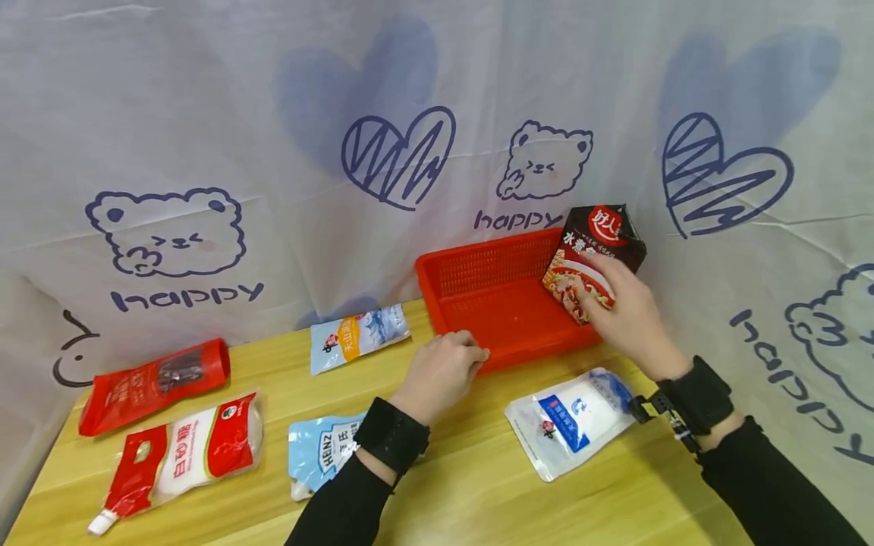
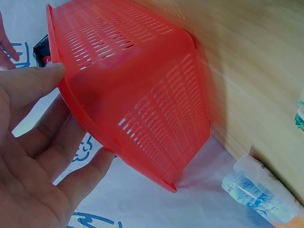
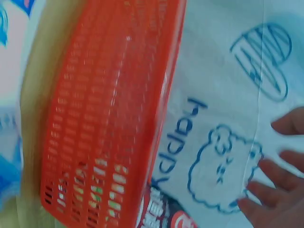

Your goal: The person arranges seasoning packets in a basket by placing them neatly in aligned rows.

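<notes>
My left hand (image 1: 444, 373) is at the near left corner of a red plastic basket (image 1: 508, 356); in the left wrist view its fingers (image 2: 35, 83) hold the rim. A black and red food box (image 1: 580, 262) with Chinese lettering stands tilted in the basket's right end. In front of that box is my right hand (image 1: 628, 315), its fingers spread and apart from the box in the right wrist view. On the table below it lies a white and blue pouch (image 1: 570, 421). A light blue Heinz pouch (image 1: 321, 447) is partly hidden behind my left wrist.
Left of the basket, a blue and orange packet (image 1: 358, 337) lies near the back curtain (image 1: 307, 189). A white sugar pouch (image 1: 184, 451) with red ends and a red packet (image 1: 157, 387) lie at the left of the wooden table (image 1: 478, 485). The curtain also borders the right side.
</notes>
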`<move>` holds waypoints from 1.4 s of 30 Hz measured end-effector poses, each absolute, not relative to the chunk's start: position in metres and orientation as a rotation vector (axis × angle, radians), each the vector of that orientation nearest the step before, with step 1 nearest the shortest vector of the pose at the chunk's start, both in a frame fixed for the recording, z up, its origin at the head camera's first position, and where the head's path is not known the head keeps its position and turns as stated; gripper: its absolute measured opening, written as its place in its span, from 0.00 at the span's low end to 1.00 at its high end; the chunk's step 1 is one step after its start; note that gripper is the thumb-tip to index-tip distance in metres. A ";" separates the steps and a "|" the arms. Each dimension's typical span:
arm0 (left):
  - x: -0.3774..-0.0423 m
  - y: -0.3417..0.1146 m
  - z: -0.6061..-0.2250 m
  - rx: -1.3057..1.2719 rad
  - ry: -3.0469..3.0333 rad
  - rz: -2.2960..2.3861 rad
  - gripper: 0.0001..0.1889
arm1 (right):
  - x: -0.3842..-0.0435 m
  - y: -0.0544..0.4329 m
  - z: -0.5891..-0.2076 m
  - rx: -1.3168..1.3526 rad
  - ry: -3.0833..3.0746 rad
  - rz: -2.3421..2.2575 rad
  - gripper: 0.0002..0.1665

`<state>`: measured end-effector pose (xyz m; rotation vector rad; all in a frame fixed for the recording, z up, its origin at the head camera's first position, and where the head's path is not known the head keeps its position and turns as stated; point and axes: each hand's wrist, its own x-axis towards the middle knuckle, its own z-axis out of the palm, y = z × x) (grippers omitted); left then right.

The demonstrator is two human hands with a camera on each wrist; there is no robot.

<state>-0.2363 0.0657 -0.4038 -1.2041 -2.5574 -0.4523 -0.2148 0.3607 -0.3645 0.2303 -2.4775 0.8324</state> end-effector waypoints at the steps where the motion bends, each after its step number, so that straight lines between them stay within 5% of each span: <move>1: -0.236 0.066 -0.404 -1.205 -2.551 -0.458 0.09 | -0.213 0.355 -0.368 0.287 -2.498 0.818 0.31; 13: -0.236 0.067 -0.406 -1.196 -2.549 -0.417 0.08 | -0.212 0.312 -0.402 0.547 -2.723 0.699 0.14; 42: -0.231 0.041 -0.412 -1.235 -2.526 -0.434 0.19 | -0.219 0.307 -0.431 0.624 -2.847 0.604 0.17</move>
